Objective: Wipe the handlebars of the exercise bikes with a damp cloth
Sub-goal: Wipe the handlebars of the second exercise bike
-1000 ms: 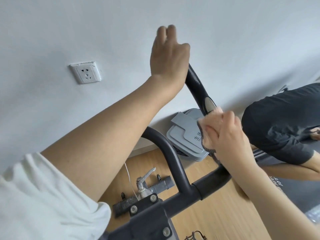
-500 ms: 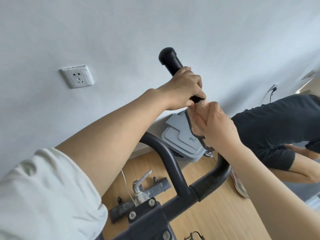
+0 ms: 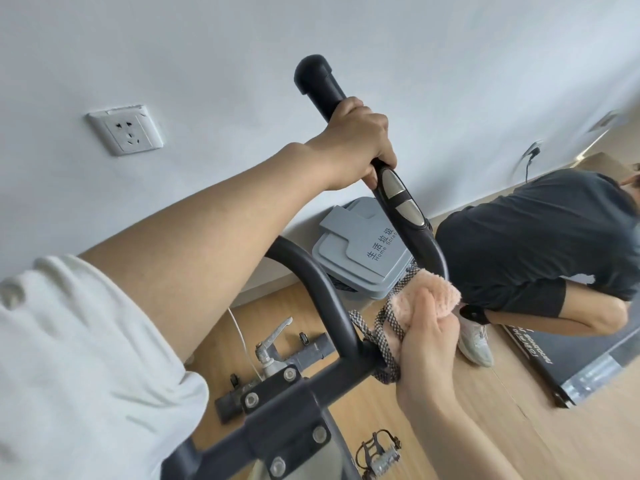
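Against a pale wall (image 3: 381, 46) with a white power socket (image 3: 126, 130) on it, an exercise bike is standing on a light wooden floor (image 3: 519, 427). Behind the bike's bars a grey lidded bin (image 3: 356, 251) is sitting at the foot of the wall, and to the right another person in a dark shirt (image 3: 540, 237) is bending over the dark deck of a treadmill (image 3: 568, 355). A pedal (image 3: 379, 452) is showing at the bottom edge.

Rising up and to the left, the black handlebar (image 3: 320, 81) is ending in a rounded cap, with two silver sensor plates (image 3: 401, 199) set into it lower down. The left hand (image 3: 356, 143) is clenching around the bar just above those plates, below the capped end.

Lower on the same bar, where it is curving down toward the cross piece, the right hand (image 3: 426, 344) is grasping a fluffy pink cloth (image 3: 429, 299) with a black-and-white woven edge. The cloth is pressing against the bend of the bar, bunched between the fingers and the tube, well below the left hand's grip and the sensor plates.
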